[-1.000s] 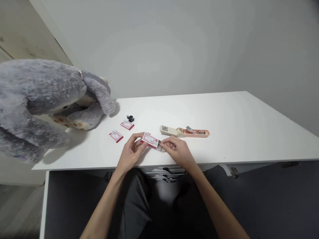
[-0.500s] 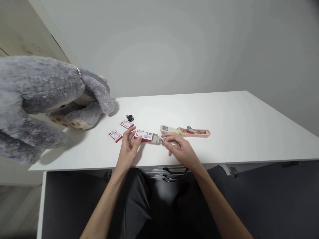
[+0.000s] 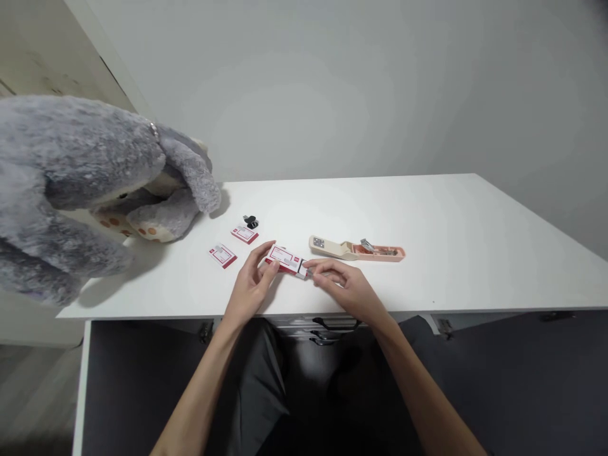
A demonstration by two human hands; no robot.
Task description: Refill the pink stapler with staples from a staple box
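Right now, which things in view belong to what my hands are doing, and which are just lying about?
Seem to belong:
- red-and-white box in your left hand
- small grey piece in your right hand
- opened stapler, probably

Apparently lying about:
- second box
- third box, farther back
- black item near it
- plush toy

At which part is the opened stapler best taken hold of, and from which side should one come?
Probably by the pink base, towards its right end, coming from the near side with the right hand, pinching across its narrow width. It lies opened out lengthwise; the cream half to the left looks hinged and might swing, and a metal piece sticks up near the middle.
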